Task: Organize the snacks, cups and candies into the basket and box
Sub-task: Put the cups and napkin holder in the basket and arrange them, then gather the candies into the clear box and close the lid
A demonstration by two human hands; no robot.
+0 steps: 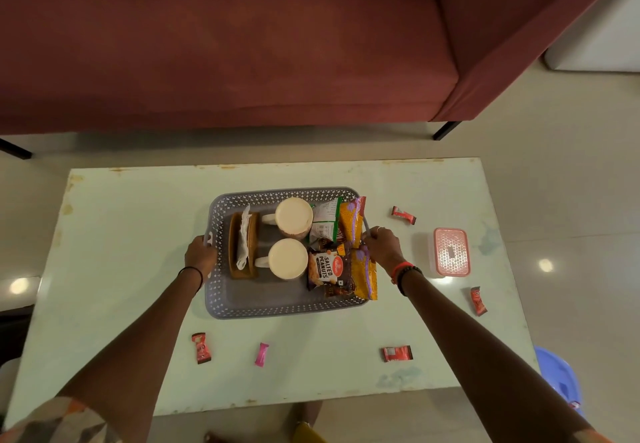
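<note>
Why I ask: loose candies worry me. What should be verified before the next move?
1. Left hand grips the gray basket's left handle: ok.
2. Right hand grips its right rim: ok.
3. Both mugs inside the basket: ok.
4. Salted peanuts packet inside: ok; orange packet overhangs the right rim: not ok.
5. Candies boxed: five lie loose on the table: not ok.
6. Pink-lidded box open: lid on, not ok.

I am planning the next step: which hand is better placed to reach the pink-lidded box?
Probably the right. The right hand grips the basket on the side nearest the box; the left hand holds the opposite side, with the basket between.
</note>
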